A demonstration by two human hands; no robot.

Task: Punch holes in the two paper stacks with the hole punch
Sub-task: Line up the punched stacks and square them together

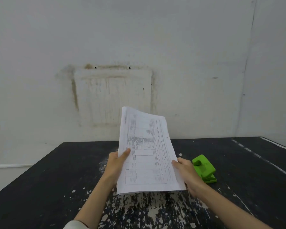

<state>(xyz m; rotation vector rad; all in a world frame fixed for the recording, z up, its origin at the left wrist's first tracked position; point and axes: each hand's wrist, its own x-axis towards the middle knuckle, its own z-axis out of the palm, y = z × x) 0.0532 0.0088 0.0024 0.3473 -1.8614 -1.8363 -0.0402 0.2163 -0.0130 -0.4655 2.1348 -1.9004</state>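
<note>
Both hands, L (116,164) & R (186,172), fingers clamped on paper stack (149,156); punch (204,168) beside.

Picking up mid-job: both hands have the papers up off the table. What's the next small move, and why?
Probably lower the white printed paper stack toward the green plastic hole punch on the black table. The left hand and right hand hold it by its side edges in the air, and the punch lies untouched to its right.
</note>
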